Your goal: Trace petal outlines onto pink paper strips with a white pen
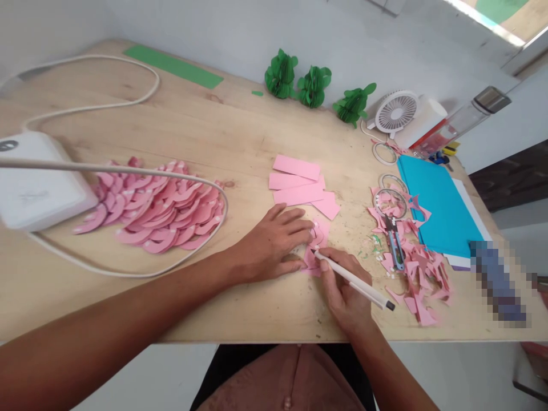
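A white pen [357,283] with a dark end is held in my right hand [349,294], its tip on a pink paper piece [312,262] near the table's front edge. My left hand [274,242] lies with its fingers spread over the left side of that piece, fingertips on the paper. Curved outlines show on the paper between my hands, partly covered by fingers. Just beyond are several pink paper strips [295,181], overlapping in a loose fan. A big heap of curved pink cutouts [171,208] lies to the left of my left hand.
A white box [43,182] and looping cable are at left. Green paper shapes [280,75], a green strip [175,65] and a small fan [396,111] line the back. Tape rolls, blue-handled snips [396,248], pink scraps [422,274] and blue sheets [440,205] are at right.
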